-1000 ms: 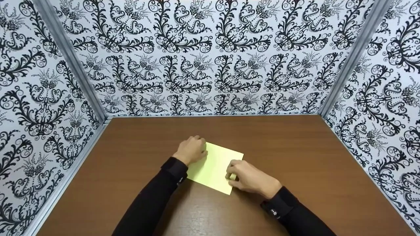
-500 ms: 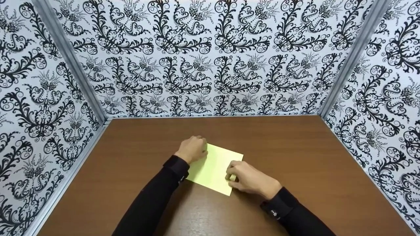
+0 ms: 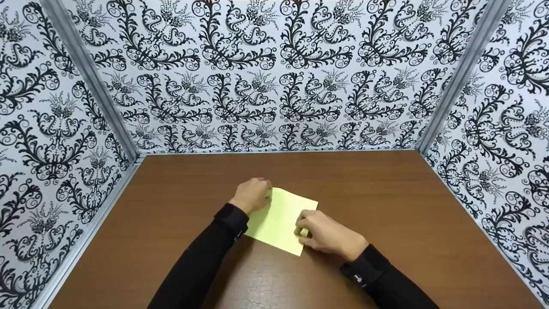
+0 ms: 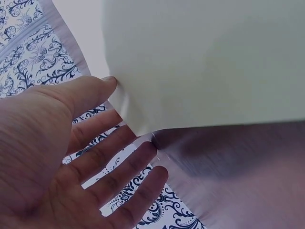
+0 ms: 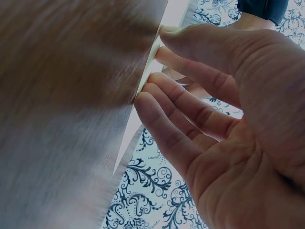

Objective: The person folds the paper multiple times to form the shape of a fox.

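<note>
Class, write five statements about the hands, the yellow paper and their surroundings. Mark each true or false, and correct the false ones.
1. The left hand and right hand both touch the yellow paper. True.
2. The left thumb is hidden beneath the yellow paper. False: the left wrist view shows the left thumb on top of it.
3. The table is brown. True.
4. The sleeves are white. False: the sleeves are black.
5. The back wall has a dark scroll pattern. True.
</note>
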`<state>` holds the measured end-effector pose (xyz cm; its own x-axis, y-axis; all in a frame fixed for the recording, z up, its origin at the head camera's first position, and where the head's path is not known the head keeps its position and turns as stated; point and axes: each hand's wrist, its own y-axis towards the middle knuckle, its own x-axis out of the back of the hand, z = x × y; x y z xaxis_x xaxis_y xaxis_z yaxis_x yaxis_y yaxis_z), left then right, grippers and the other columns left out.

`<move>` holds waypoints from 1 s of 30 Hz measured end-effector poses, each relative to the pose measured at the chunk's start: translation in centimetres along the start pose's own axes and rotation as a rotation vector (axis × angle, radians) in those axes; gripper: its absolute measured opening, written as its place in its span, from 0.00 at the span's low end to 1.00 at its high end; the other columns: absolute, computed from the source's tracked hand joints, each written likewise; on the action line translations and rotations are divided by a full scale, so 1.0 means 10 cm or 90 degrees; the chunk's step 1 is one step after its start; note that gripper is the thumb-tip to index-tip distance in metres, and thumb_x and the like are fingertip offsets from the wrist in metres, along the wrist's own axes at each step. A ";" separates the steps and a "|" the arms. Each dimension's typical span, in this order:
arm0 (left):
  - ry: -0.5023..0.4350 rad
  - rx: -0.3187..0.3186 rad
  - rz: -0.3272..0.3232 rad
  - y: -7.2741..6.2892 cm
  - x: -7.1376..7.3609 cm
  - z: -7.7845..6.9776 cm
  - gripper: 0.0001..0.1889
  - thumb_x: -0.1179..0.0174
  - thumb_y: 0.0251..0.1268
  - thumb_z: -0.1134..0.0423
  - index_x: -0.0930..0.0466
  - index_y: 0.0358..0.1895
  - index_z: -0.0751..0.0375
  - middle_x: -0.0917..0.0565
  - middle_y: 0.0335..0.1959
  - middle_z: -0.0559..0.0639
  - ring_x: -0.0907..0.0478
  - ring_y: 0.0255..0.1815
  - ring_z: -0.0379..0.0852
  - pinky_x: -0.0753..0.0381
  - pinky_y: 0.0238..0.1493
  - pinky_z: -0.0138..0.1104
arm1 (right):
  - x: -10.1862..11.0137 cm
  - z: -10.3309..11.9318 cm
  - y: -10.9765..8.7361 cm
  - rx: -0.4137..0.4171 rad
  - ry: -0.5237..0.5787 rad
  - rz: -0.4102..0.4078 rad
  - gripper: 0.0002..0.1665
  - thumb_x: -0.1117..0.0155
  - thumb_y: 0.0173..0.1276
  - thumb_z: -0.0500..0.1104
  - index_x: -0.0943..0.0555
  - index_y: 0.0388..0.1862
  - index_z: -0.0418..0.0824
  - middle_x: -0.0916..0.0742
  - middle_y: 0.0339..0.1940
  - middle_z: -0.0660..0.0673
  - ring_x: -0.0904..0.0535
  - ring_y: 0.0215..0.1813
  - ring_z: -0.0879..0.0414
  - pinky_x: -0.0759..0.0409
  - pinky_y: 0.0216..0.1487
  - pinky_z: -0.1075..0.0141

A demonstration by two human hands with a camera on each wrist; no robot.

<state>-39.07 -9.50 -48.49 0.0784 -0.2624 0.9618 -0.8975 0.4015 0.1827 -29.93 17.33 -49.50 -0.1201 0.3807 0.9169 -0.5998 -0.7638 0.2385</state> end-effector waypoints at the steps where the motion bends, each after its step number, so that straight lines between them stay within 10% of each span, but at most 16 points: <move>1: 0.001 0.000 -0.003 0.00 0.00 0.00 0.08 0.25 0.75 0.69 0.07 0.52 0.64 0.05 0.57 0.63 0.06 0.59 0.66 0.04 0.55 0.62 | 0.00 0.00 0.00 0.001 0.000 -0.001 0.04 0.20 0.75 0.31 0.06 0.45 0.38 0.09 0.49 0.40 0.09 0.52 0.47 0.09 0.52 0.63; 23: -0.170 -0.035 -0.036 0.05 -0.22 0.32 0.17 0.23 0.73 0.67 0.07 0.62 0.65 0.07 0.55 0.64 0.08 0.56 0.59 0.05 0.62 0.50 | 0.00 0.02 -0.03 0.005 -0.009 -0.004 0.04 0.20 0.74 0.31 0.06 0.44 0.38 0.10 0.48 0.41 0.11 0.51 0.49 0.10 0.53 0.64; 30: -0.203 -0.034 -0.030 -0.10 0.02 0.14 0.20 0.29 0.72 0.82 0.10 0.65 0.73 0.07 0.62 0.69 0.12 0.68 0.70 0.09 0.72 0.56 | 0.03 0.02 -0.03 -0.022 0.030 0.022 0.04 0.23 0.81 0.33 0.06 0.46 0.41 0.10 0.51 0.41 0.10 0.52 0.46 0.09 0.52 0.65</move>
<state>-38.74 -11.15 -48.72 -0.0280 -0.5399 0.8413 -0.8711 0.4260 0.2444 -29.60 17.60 -49.22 -0.1778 0.3786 0.9083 -0.6213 -0.7590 0.1948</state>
